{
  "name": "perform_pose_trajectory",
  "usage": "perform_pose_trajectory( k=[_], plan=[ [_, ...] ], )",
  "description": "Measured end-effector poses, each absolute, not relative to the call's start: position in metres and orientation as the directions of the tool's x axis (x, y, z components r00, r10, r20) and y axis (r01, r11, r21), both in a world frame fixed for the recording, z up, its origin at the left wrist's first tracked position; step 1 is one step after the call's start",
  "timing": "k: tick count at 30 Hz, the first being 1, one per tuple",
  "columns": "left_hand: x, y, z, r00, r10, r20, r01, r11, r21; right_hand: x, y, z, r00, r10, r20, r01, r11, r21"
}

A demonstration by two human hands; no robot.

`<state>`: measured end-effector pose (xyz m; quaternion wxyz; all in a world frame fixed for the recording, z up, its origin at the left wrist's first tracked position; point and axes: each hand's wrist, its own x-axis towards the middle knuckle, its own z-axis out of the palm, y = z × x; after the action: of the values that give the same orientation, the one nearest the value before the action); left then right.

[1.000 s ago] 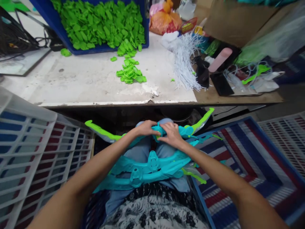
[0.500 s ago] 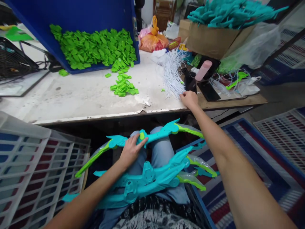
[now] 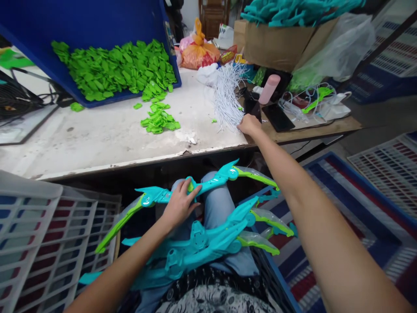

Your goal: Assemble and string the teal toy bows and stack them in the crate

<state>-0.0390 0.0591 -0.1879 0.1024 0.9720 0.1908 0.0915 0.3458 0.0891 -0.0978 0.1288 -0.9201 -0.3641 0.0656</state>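
Across my knees lies a turquoise toy bow (image 3: 211, 184) with lime-green limb tips. My left hand (image 3: 180, 204) grips it at the middle, fingers over a small green piece (image 3: 190, 186) there. Stretched out to the table's front edge, my right hand (image 3: 250, 124) has its fingers pinched at the near end of a bundle of white cords (image 3: 226, 98); the fingertips are partly hidden. More turquoise toy bows (image 3: 208, 237) rest on my lap, nearer my body, under my left forearm.
A blue bin (image 3: 130, 17) spills green plastic pieces (image 3: 120, 69) onto the white table (image 3: 107, 143). At the right are a phone (image 3: 278, 117), a pink bottle (image 3: 269, 89) and a cardboard box (image 3: 276, 45) of turquoise parts. White crates (image 3: 39, 217) stand at my left.
The view has shifted slightly, so the table things sit farther left. My left hand has rolled a little on the bow, and the bow has turned slightly. My right hand stays at the cords.
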Motion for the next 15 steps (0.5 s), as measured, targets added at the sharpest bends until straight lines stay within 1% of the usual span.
perform_pose_trajectory(
  k=[4, 7, 9, 10, 11, 13, 15],
  plan=[
    [-0.037, 0.059, -0.189, 0.906, 0.395, 0.149, 0.358, -0.906, 0.228, 0.351, 0.086, -0.098, 0.746, 0.664, -0.049, 0.598, -0.7, -0.391],
    [-0.039, 0.058, -0.189, 0.907, 0.387, 0.167, 0.35, -0.912, 0.213, 0.355, 0.076, -0.091, 0.73, 0.683, -0.003, 0.626, -0.671, -0.398],
    [-0.039, 0.055, -0.185, 0.904, 0.371, 0.211, 0.328, -0.92, 0.214, 0.355, 0.064, -0.087, 0.704, 0.71, 0.012, 0.649, -0.636, -0.416],
    [-0.038, 0.052, -0.182, 0.901, 0.358, 0.244, 0.306, -0.925, 0.226, 0.354, 0.054, -0.085, 0.687, 0.727, 0.001, 0.648, -0.612, -0.454],
    [-0.037, 0.049, -0.178, 0.898, 0.34, 0.279, 0.274, -0.929, 0.249, 0.351, 0.041, -0.083, 0.665, 0.746, -0.033, 0.629, -0.583, -0.515],
    [-0.032, 0.04, -0.17, 0.893, 0.3, 0.336, 0.183, -0.923, 0.338, 0.344, 0.002, -0.082, 0.564, 0.806, -0.178, 0.531, -0.52, -0.669],
    [-0.02, 0.031, -0.164, 0.893, 0.302, 0.335, 0.111, -0.867, 0.486, 0.335, -0.051, -0.083, 0.342, 0.865, -0.366, 0.376, -0.483, -0.791]
  ],
)
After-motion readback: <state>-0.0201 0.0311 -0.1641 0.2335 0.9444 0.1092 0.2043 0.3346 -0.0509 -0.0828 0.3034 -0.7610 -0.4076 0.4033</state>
